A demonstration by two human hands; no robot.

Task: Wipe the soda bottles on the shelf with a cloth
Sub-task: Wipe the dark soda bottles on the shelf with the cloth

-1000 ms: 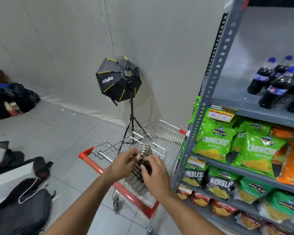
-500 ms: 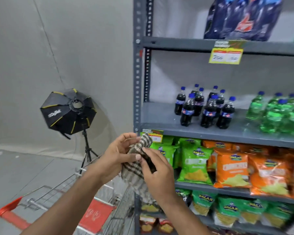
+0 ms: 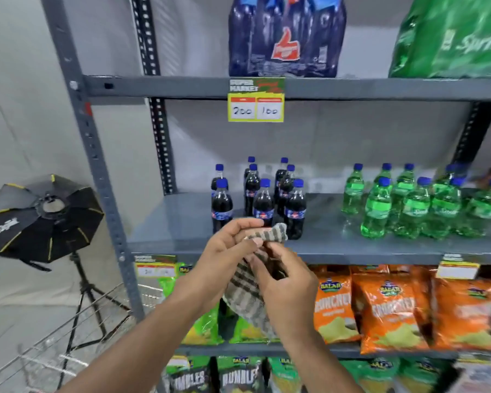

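left hand (image 3: 229,245) and right hand (image 3: 285,287) both pinching checked cloth (image 3: 245,296), just before dark soda bottles (image 3: 262,205) on shelf (image 3: 338,245)

Head view, close, facing shelf (image 3: 352,245)

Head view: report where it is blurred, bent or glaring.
Head view: wide-angle bend tilts the grey metal shelf upright; motion blur smears the green plastic soda bottles and the right edge; soft glare on the shelf board beneath them; the dark cola bottles and checked cloth stay fairly sharp.
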